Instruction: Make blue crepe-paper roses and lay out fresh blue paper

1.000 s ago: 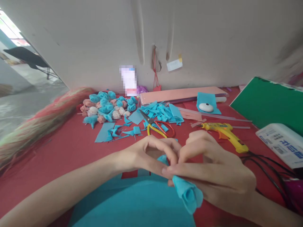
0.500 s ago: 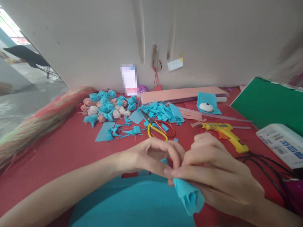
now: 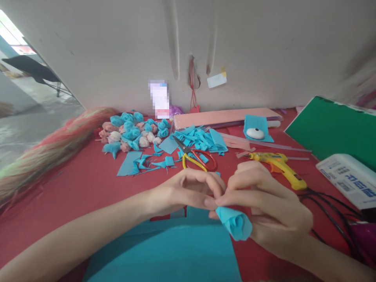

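A blue crepe paper flower (image 3: 235, 224), rolled into a cone with ruffled petals, points down and to the right between my hands. My left hand (image 3: 195, 190) pinches its narrow base with thumb and forefinger. Beside it, my right hand (image 3: 264, 203) grips the same base, fingers curled; the tip is hidden by the fingertips. Below the hands lies a large blue paper sheet (image 3: 164, 250). Scissors (image 3: 192, 154) with one yellow and one red handle rest just beyond my left hand. Blue paper pieces (image 3: 198, 138) are heaped behind them.
Finished blue, pink and white paper flowers (image 3: 132, 131) cluster at the back left. A yellow glue gun (image 3: 279, 166) with black cables lies to the right, near a white box (image 3: 348, 180) and a green board (image 3: 331, 125). A phone (image 3: 160, 100) leans on the wall.
Both hands have risen slightly with the flower, which now tilts more sideways and shows more of its petal opening. The right fingers have shifted at its base.
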`<state>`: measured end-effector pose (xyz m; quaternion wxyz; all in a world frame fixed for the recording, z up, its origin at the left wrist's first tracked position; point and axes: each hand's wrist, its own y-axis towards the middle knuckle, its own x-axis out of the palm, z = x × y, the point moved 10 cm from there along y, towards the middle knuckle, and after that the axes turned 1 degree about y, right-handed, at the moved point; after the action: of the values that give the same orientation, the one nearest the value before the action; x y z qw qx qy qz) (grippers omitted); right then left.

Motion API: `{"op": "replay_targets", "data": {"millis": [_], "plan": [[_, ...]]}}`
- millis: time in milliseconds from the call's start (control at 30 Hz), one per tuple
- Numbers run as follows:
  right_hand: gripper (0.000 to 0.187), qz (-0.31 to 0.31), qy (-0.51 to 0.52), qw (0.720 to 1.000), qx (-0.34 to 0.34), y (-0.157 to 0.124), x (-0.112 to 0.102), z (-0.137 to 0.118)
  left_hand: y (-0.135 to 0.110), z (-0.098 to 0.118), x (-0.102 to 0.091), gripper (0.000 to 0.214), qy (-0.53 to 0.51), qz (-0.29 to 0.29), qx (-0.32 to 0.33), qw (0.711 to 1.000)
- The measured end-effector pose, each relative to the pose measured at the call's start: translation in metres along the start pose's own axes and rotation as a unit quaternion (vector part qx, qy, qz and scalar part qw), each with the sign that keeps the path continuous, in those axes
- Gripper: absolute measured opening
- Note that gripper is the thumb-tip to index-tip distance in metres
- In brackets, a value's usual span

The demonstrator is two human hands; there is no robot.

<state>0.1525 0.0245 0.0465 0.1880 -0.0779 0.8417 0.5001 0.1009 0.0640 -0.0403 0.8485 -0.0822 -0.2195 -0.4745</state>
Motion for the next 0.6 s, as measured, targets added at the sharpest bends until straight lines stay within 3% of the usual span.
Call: {"op": "replay_targets", "data": {"millis": [233,600], "plan": [[0.024,0.001,0.103,0.99,0.094,-0.006,0.003,0.025,-0.001,0.005,-0.004,0.003,-0.012,0.05,0.017,0.999],[0.025,0.04,0.075,0.982,0.169,-0.009,0.0,0.048,-0.009,0.01,-0.02,0.006,0.008,0.205,0.057,0.977]]}}
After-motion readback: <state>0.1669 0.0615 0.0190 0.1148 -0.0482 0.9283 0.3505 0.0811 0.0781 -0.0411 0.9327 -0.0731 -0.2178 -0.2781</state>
